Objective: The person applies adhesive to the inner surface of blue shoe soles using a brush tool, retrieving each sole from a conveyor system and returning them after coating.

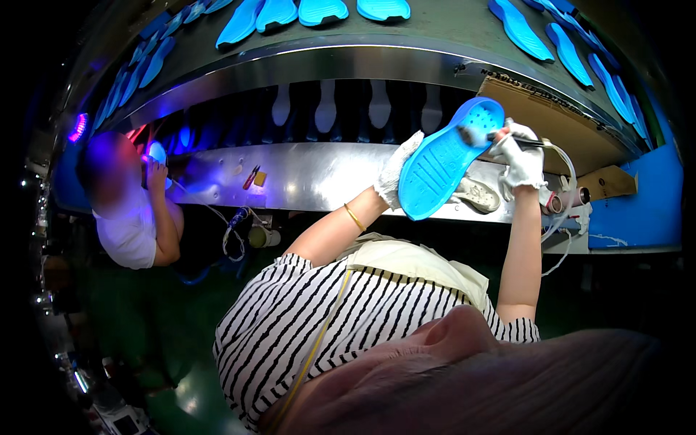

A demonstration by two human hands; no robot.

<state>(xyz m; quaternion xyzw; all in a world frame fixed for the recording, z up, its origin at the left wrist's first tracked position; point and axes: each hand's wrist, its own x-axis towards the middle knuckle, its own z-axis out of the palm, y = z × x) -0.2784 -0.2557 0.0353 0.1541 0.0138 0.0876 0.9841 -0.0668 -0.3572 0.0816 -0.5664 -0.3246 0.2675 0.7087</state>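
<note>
A bright blue shoe sole is tilted up in front of me, its ribbed and dotted inner face showing. My left hand, in a white knit glove, grips the sole along its left edge; the fingertips are partly hidden behind it. White-gloved too, my right hand is closed round the dark handle of a brush. The brush's pale bristles lie against the sole near its upper, dotted end. From the handle's other end a clear tube curves down to the right.
Blue soles lie along the dark conveyor belt above a metal bench. An open cardboard box stands right, with a pale shoe-shaped piece nearby. At left, a co-worker holds a lit blue piece.
</note>
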